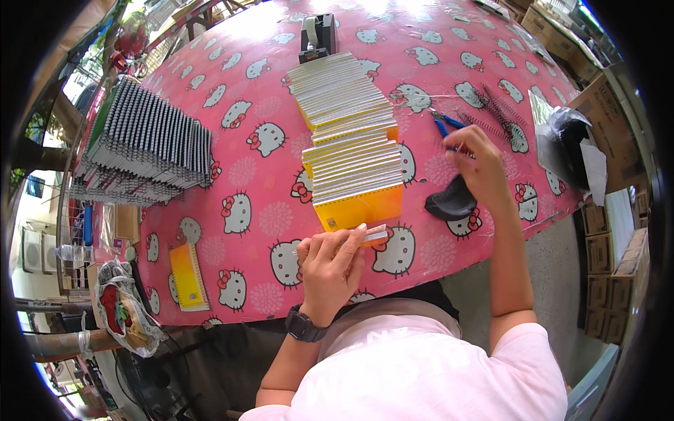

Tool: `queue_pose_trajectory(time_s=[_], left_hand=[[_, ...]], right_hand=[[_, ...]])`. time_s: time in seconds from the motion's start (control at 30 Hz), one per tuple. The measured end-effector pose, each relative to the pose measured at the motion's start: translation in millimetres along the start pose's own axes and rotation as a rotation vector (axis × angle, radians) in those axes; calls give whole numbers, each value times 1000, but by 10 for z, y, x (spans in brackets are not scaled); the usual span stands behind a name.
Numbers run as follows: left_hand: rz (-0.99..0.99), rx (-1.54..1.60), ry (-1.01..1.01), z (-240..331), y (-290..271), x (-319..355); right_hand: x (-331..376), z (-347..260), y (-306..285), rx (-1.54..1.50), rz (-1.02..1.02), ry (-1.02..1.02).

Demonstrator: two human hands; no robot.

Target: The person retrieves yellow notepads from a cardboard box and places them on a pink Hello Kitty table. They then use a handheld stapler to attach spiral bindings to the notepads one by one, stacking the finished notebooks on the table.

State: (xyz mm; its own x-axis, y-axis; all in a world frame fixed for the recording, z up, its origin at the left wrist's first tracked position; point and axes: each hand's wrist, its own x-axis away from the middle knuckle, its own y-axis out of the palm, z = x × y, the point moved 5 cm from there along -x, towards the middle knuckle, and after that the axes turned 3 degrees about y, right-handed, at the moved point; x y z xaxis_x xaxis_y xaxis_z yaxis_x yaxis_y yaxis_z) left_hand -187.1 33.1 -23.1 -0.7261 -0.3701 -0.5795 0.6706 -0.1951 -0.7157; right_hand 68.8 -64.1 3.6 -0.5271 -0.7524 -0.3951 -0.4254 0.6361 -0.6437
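My left hand (330,263), a dark watch on its wrist, is closed on a small notebook (377,236) seen from its white page edge. This lies close to the front of a long row of yellow-covered notebooks (360,207), standing on edge with white page edges up. My right hand (479,165) has its fingers curled over the handles of blue-handled pliers (441,128), whose jaws point away from me. Just below that hand sits a black, curved, soft-looking object (451,200). Dark spiral binding coils (500,109) lie beyond the pliers.
A pink cat-print cloth (239,158) covers the table. Stacked spiral-bound notebooks (151,137) stand at the left, and one yellow spiral notebook (187,277) lies near the left front edge. A tape dispenser (318,35) is at the back. Cardboard boxes (611,126) are at the right.
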Motion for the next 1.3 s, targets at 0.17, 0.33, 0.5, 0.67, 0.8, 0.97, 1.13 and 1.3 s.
queue_pose_trajectory(time_s=[0.17, 0.33, 0.5, 0.67, 0.8, 0.97, 1.13, 1.3], left_hand=[[65, -4, -25, -26, 50, -6], [71, -20, -58, -1, 67, -39], [60, -20, -84, -8, 57, -37], [64, -16, -82, -6, 44, -23], [47, -18, -103, -2, 47, -24], [45, 6, -95, 20, 35, -62], [-31, 27, -130, 120, -53, -126], [-102, 106, -27, 184, 88, -113]], right_hand=[[306, -469, 324, -199, -387, -172], [446, -525, 524, -339, -426, -112], [427, -483, 534, -375, -433, -105], [460, -526, 534, -375, -469, -130], [457, -530, 528, -283, -480, -203], [486, -527, 524, -253, -567, -218], [441, -638, 511, -312, -567, -103], [532, -602, 582, -384, -731, -22]])
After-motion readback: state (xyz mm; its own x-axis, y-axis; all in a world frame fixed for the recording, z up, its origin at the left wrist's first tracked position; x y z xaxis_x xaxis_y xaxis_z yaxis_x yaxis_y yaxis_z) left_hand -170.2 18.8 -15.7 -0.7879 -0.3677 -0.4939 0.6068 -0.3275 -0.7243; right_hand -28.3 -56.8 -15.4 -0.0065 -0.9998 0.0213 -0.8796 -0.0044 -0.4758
